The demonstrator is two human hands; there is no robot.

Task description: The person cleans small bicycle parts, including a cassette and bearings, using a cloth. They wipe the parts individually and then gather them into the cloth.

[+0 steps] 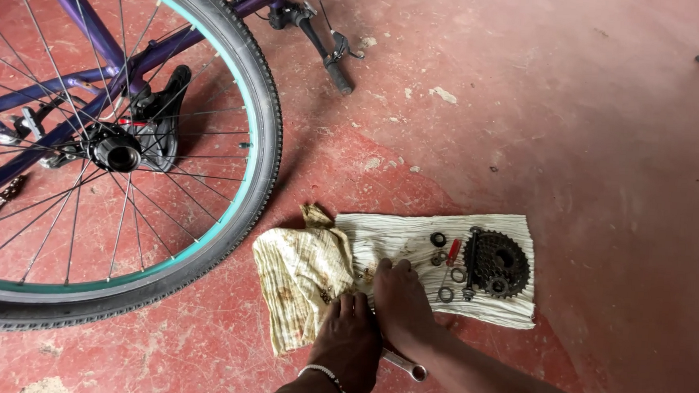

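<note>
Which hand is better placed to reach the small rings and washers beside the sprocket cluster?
Probably the right hand. It rests on the striped cloth, fingers pointing toward the washers and sprocket cluster. The left hand sits farther back, nearer the crumpled stained end of the cloth.

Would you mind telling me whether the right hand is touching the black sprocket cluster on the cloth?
Apart. The head view shows the right hand pressing the striped cloth, with bare cloth and small rings between it and the sprocket cluster.
</note>
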